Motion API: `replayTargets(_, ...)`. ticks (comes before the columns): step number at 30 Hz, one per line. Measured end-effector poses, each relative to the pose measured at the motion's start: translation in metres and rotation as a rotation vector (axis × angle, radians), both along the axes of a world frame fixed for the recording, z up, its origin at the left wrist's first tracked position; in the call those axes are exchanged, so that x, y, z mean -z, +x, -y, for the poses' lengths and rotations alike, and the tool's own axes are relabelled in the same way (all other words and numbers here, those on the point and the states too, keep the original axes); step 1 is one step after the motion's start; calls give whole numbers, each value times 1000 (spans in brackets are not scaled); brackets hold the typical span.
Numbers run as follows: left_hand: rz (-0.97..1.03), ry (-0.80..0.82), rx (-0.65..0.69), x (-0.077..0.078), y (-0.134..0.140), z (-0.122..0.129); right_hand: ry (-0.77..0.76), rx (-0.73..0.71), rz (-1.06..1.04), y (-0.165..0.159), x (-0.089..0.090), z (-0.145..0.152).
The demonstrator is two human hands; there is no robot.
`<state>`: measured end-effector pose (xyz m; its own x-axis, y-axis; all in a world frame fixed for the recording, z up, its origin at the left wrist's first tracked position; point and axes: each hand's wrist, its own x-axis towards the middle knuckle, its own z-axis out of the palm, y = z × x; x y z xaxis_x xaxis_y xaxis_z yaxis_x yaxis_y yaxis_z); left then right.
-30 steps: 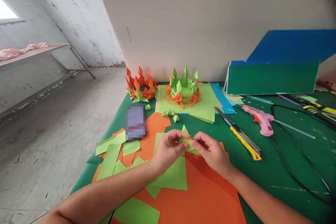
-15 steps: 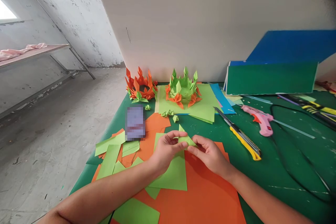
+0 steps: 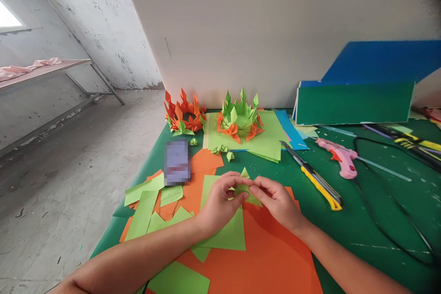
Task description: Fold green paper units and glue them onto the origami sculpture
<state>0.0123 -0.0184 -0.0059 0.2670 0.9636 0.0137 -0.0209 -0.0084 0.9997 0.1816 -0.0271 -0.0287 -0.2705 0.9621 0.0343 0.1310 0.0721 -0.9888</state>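
Between my two hands is a small folded piece of green paper (image 3: 245, 188), its pointed tip rising above the fingers. My left hand (image 3: 225, 197) pinches it from the left, thumb in front and fingers behind. From the right, my right hand (image 3: 274, 200) grips its edge with thumb and fingertips. Much of the folded paper is hidden by the fingers. Below the hands lie a flat green sheet (image 3: 227, 234) and a large orange sheet (image 3: 272, 257). Beyond them stand an orange paper crown (image 3: 186, 112) and a green paper crown (image 3: 239, 117) with orange flowers.
A yellow utility knife (image 3: 319, 183) and a pink glue gun (image 3: 341, 154) with a trailing cord lie to the right. A blurred purple rectangular object (image 3: 177, 163) and green paper scraps (image 3: 143, 213) lie left. A white board (image 3: 223, 32) stands behind.
The folded green paper has turned a little and its tip has shifted right and lower. My left fingers have reached across to meet the right fingertips.
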Motion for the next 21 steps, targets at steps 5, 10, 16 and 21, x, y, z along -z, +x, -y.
replayTargets(5, -10, -1, 84, 3, 0, -1, -9, 12, 28, 2, 2, -1)
replayTargets(10, 9, -75, 78, 4, -1, -2, -34, -2, 2, 2, 3, -1)
replayTargets(16, 77, -72, 96, 4, 1, 2, 11, -36, 46, 0, 4, 1)
replayTargets(21, -86, 41, 109, 2, 0, 2, 17, -28, 38, 1, 5, 1)
